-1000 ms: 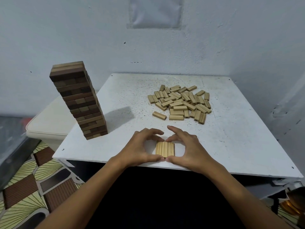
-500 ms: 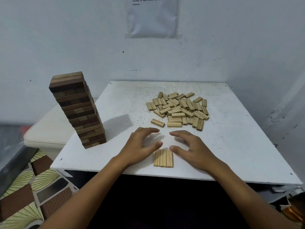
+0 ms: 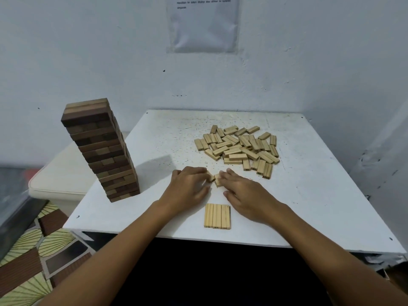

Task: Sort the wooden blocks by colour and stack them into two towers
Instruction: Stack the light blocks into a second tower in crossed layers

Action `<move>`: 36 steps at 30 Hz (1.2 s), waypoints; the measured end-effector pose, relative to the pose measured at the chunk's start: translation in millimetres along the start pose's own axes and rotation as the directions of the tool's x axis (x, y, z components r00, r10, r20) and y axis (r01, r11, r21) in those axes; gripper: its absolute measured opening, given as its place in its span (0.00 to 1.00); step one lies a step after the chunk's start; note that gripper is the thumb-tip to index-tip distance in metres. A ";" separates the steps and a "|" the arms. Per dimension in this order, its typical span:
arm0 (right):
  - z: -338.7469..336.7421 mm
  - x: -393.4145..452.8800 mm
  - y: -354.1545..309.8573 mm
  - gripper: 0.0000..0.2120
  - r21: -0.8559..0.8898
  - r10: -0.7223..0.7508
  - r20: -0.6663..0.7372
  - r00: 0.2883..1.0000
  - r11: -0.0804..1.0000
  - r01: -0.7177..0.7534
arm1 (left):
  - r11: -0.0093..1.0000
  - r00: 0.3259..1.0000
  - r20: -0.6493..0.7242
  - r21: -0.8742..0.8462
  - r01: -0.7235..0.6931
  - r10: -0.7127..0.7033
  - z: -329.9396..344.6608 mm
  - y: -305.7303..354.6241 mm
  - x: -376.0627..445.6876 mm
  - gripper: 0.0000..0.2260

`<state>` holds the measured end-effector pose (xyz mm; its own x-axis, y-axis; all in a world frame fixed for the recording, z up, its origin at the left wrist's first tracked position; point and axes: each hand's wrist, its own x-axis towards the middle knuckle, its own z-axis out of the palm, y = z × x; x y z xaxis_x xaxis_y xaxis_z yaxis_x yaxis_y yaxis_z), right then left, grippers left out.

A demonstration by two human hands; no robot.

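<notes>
A tall tower of dark brown blocks (image 3: 101, 151) stands on the left part of the white table (image 3: 320, 195). Several loose light blocks lie in a pile (image 3: 240, 146) at the back right. A flat row of light blocks (image 3: 217, 216), laid side by side, sits near the front edge. Both hands meet just in front of the pile over light blocks (image 3: 215, 179). My left hand (image 3: 187, 188) curls its fingers on one end of a light block. My right hand (image 3: 245, 191) touches a light block from the right with fairly straight fingers.
A cream cushioned seat (image 3: 59, 177) stands left of the table, behind the tower. A patterned floor mat (image 3: 33, 250) lies lower left. A plastic-covered sheet (image 3: 203, 23) hangs on the white wall. The wall runs close along the table's back and right sides.
Both hands let go of the flat row near the front edge and moved forward to light blocks in front of the pile. The camera tilted up slightly.
</notes>
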<state>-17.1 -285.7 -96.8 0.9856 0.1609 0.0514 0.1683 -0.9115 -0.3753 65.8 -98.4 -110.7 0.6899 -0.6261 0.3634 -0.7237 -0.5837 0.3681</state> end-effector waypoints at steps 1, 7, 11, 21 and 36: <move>-1.9 -0.5 2.7 0.22 0.076 -0.020 -0.006 1.000 0.997 0.020 | 0.999 1.000 0.006 -0.045 -0.010 0.010 -1.9 -5.7 -2.1 0.10; -4.4 5.0 11.8 0.10 0.153 0.011 -0.250 0.968 0.988 0.028 | 0.965 0.994 0.106 -0.256 0.053 -0.026 -13.6 -12.2 1.9 0.08; 0.2 9.3 1.5 0.28 0.046 0.167 -0.260 0.951 0.986 -0.160 | 0.956 0.991 0.126 -0.283 0.080 -0.046 -13.1 -7.7 11.0 0.06; -3.3 23.3 14.0 0.20 0.242 0.120 -0.190 0.974 0.968 -0.071 | 0.952 0.973 0.219 -0.278 0.131 -0.069 -12.3 -6.6 28.0 0.17; -14.5 23.5 23.5 0.43 0.461 0.181 -0.066 0.981 0.877 -0.131 | 0.915 0.954 0.292 -0.361 0.179 -0.072 -7.5 -6.1 35.2 0.35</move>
<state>10.2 -308.8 -91.0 0.9985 -0.0324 0.0438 0.0125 -0.6462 -0.7631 94.7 -113.0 -93.7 0.7045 -0.7062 0.0701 -0.5318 -0.4600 0.7111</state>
